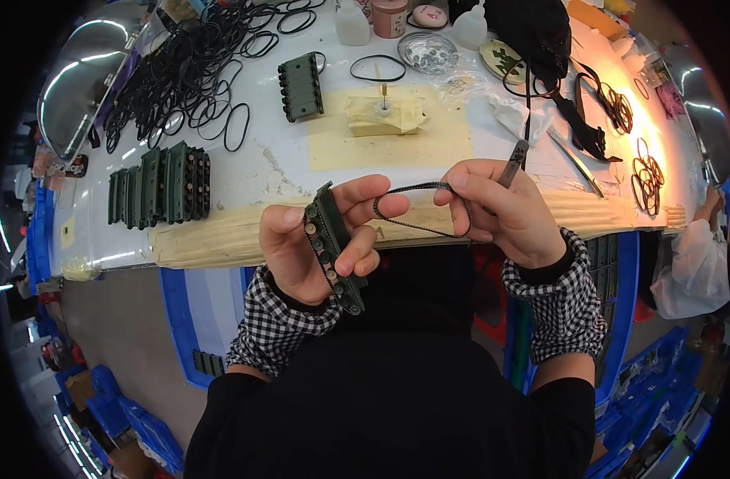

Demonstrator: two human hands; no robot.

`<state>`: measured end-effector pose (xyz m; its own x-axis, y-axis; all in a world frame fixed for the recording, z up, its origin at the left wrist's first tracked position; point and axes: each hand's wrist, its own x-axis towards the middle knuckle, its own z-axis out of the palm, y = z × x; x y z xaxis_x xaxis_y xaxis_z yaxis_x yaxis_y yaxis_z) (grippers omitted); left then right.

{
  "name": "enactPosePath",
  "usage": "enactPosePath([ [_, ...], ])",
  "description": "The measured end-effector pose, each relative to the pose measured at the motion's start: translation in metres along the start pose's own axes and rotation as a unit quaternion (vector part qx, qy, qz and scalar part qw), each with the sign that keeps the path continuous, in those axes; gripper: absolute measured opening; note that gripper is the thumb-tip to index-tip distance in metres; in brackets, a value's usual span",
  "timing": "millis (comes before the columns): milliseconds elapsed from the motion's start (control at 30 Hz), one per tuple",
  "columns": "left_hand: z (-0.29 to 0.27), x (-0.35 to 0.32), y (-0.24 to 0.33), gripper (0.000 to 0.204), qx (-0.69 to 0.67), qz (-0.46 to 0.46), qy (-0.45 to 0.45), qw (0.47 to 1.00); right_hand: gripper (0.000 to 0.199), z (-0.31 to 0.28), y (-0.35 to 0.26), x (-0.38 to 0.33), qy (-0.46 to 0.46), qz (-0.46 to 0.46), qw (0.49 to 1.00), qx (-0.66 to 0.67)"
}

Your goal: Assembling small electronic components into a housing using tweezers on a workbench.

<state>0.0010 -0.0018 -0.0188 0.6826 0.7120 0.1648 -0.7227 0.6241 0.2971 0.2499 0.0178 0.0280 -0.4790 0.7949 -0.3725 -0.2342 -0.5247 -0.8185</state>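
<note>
Green toy part (341,243) held in left hand (293,262), long side near upright, top leaning left. Black band (419,231) right of part, pinched in right hand (515,214), grey tool (514,162) there too; band's near end beside left hand.

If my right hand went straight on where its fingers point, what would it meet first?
Besides the black loop it holds, your right hand would probably meet your left hand, fingertips first, though depth is unclear.
</note>
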Motion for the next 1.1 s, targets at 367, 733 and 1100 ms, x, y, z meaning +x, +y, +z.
enactPosePath([
  [367,0.004,0.001,-0.004,0.074,0.121,-0.026,0.059,0.991,0.024,0.0,0.004,-0.006,-0.056,-0.014,0.996,-0.06],
  [733,-0.003,0.003,-0.009,0.058,0.051,-0.01,0.076,0.996,0.015,-0.004,0.008,-0.007,-0.022,-0.072,0.996,0.05],
  [1100,0.005,0.002,-0.011,0.045,0.052,0.013,0.137,0.989,0.018,-0.002,0.011,-0.007,0.029,-0.109,0.993,0.034],
])
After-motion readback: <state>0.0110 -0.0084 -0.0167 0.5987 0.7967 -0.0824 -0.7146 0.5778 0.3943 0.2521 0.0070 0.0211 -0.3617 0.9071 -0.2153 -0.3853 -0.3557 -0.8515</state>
